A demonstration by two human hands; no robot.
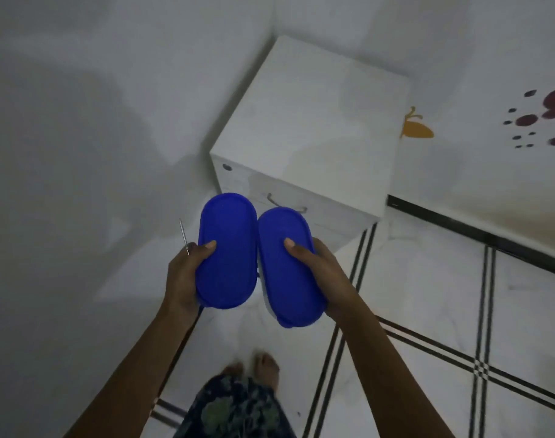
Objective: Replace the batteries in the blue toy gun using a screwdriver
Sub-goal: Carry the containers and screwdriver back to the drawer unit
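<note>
I hold two oval containers with blue lids side by side in front of me. My left hand grips the left blue-lidded container, thumb on its lid. A thin metal screwdriver shaft sticks up from the same hand. My right hand grips the right blue-lidded container, thumb on top. The two lids touch along their inner edges. What the containers hold is hidden. No toy gun or battery shows.
A white cabinet with a drawer handle stands in the corner just beyond my hands. White walls run left and right; the right wall carries coloured stickers. Below is a white tiled floor with black lines, and my bare feet.
</note>
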